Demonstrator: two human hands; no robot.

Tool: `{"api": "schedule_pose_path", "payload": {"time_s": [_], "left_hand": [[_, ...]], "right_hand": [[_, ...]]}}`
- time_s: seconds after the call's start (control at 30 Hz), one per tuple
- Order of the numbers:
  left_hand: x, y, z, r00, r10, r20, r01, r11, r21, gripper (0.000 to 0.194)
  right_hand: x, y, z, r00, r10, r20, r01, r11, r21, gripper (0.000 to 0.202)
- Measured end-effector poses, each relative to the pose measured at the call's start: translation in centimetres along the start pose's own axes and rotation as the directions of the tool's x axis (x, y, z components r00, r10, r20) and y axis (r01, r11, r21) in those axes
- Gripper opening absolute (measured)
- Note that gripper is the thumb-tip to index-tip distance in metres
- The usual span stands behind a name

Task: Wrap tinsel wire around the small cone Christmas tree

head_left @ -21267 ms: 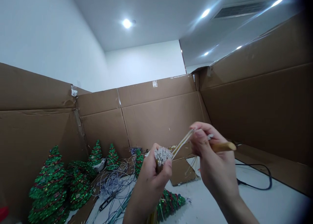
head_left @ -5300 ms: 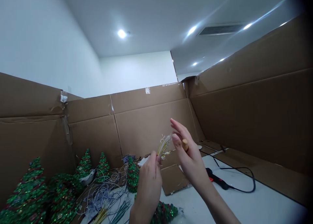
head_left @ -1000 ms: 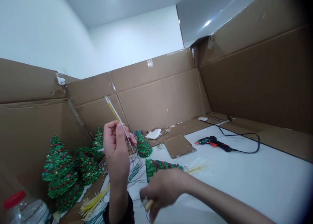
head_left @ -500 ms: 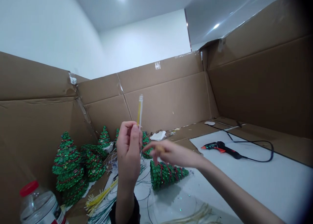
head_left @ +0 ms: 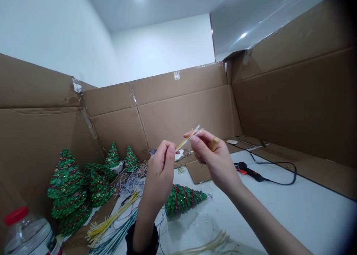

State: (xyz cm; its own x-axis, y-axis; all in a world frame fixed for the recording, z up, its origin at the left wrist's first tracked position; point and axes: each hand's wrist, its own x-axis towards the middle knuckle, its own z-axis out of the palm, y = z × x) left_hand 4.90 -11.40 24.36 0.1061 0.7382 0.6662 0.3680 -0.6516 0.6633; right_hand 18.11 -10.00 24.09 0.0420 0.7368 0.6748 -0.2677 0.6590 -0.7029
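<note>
My left hand (head_left: 161, 173) is closed, pinching a few thin yellow and white wires (head_left: 182, 142) between thumb and forefinger. Clear tips show at the wires' upper ends, which point up and right. My right hand (head_left: 213, 156) is curled at those tips, thumb and forefinger around them. A short wooden handle (head_left: 215, 144) sticks out between its fingers; the rest of that tool is mostly hidden in the palm. Below both hands a green sequined Christmas tree (head_left: 185, 200) with red garland lies on its side on the white surface.
Several more green trees (head_left: 67, 188) stand at the left beside a red-capped bottle (head_left: 28, 232). Yellow wires (head_left: 117, 216) and green wires (head_left: 119, 232) lie in bundles nearby. A glue gun (head_left: 249, 172) rests at right, its cord trailing. Cardboard walls (head_left: 184, 110) surround the table.
My right hand has moved up and right to the wire tips. My left hand has lowered and shifted right, tilting the wires from upright toward the right.
</note>
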Motion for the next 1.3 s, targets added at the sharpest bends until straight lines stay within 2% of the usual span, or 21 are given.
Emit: {"api": "schedule_pose_path", "payload": {"time_s": [0.1,0.2,0.3,0.4,0.5,0.57,0.63,0.67,0.7,0.73,0.77,0.8,0.83,0.87,0.9,1.0,1.1,1.13,1.2,1.27,1.3], "left_hand": [[-0.1,0.3,-0.3,0.997,0.031,0.068,-0.035,0.998,0.052,0.028],[-0.1,0.4,-0.3,0.996,0.068,0.054,-0.070,0.997,0.042,0.029],[0.1,0.2,0.0,0.997,0.067,-0.047,-0.068,0.998,-0.009,0.030],[0.6,-0.1,-0.2,0.964,0.079,-0.254,-0.107,0.989,-0.097,0.026],[1.1,-0.4,-1.5,0.917,0.025,-0.399,-0.169,0.929,-0.330,0.020],[1.3,-0.4,-3.2,0.914,-0.107,-0.391,-0.146,0.814,-0.563,0.019],[1.3,-0.4,-5.1,0.896,-0.209,-0.391,-0.140,0.702,-0.698,0.022],[1.2,-0.4,-6.0,0.882,-0.242,-0.405,-0.151,0.669,-0.728,0.023],[1.0,-0.5,-6.7,0.860,-0.254,-0.443,-0.192,0.642,-0.742,0.026],[0.8,-0.5,-7.4,0.836,-0.253,-0.488,-0.230,0.645,-0.729,0.026],[0.5,-0.6,-7.8,0.806,-0.235,-0.543,-0.276,0.664,-0.695,0.025],[0.2,-0.6,-8.1,0.781,-0.211,-0.588,-0.308,0.688,-0.657,0.024],[-0.1,-0.6,-8.3,0.764,-0.180,-0.620,-0.331,0.716,-0.615,0.024],[-0.4,-0.5,-8.3,0.756,-0.143,-0.638,-0.347,0.739,-0.578,0.024],[-0.7,-0.4,-8.2,0.760,-0.107,-0.641,-0.356,0.756,-0.549,0.025],[-1.2,0.3,-7.6,0.789,0.001,-0.614,-0.379,0.788,-0.486,0.028],[-1.2,1.2,-6.9,0.817,0.013,-0.576,-0.355,0.799,-0.486,0.032],[-1.1,1.5,-6.8,0.833,-0.005,-0.553,-0.328,0.801,-0.502,0.033],[-1.0,1.8,-6.5,0.873,-0.042,-0.485,-0.257,0.807,-0.532,0.032],[-0.9,2.0,-6.1,0.904,-0.030,-0.426,-0.221,0.820,-0.528,0.030],[-0.9,1.9,-6.0,0.916,-0.005,-0.400,-0.219,0.831,-0.511,0.028]], "right_hand": [[0.0,-0.4,-0.2,0.999,-0.040,-0.021,0.038,0.997,-0.067,0.024],[-0.3,-1.0,-0.6,0.999,-0.043,0.032,0.048,0.987,-0.153,0.026],[-0.7,-1.3,-0.8,0.995,-0.099,0.013,0.100,0.966,-0.238,0.027],[-1.0,-1.4,-0.7,0.973,-0.210,-0.093,0.182,0.953,-0.244,0.023],[-1.3,-1.6,-0.5,0.918,-0.315,-0.241,0.282,0.946,-0.160,0.016],[-1.7,-1.9,-0.5,0.847,-0.387,-0.365,0.365,0.922,-0.131,0.018],[-2.2,-2.5,-0.7,0.763,-0.481,-0.431,0.443,0.876,-0.193,0.023],[-2.4,-2.9,-0.9,0.759,-0.527,-0.382,0.457,0.849,-0.263,0.026],[-2.5,-3.2,-1.2,0.785,-0.562,-0.260,0.471,0.814,-0.339,0.027],[-2.7,-3.4,-1.4,0.830,-0.556,-0.051,0.491,0.770,-0.406,0.027],[-2.7,-3.5,-1.5,0.859,-0.460,0.226,0.511,0.730,-0.455,0.027],[-2.7,-3.4,-1.6,0.811,-0.333,0.481,0.553,0.703,-0.447,0.026],[-2.7,-3.0,-1.5,0.728,-0.190,0.659,0.571,0.700,-0.429,0.026],[-2.7,-2.5,-1.2,0.648,-0.058,0.760,0.569,0.700,-0.432,0.025],[-2.7,-1.8,-0.8,0.579,0.049,0.814,0.563,0.698,-0.442,0.024],[-3.3,0.7,1.1,0.429,0.282,0.858,0.553,0.669,-0.497,0.021],[-4.5,2.7,3.0,0.256,0.422,0.869,0.579,0.653,-0.488,0.016],[-4.9,3.2,3.4,0.217,0.454,0.864,0.587,0.647,-0.487,0.015],[-5.4,3.5,3.7,0.179,0.505,0.845,0.602,0.622,-0.500,0.015],[-5.2,3.3,3.5,0.223,0.519,0.825,0.597,0.597,-0.536,0.017],[-4.9,3.1,3.2,0.276,0.497,0.822,0.577,0.598,-0.556,0.019]]}}
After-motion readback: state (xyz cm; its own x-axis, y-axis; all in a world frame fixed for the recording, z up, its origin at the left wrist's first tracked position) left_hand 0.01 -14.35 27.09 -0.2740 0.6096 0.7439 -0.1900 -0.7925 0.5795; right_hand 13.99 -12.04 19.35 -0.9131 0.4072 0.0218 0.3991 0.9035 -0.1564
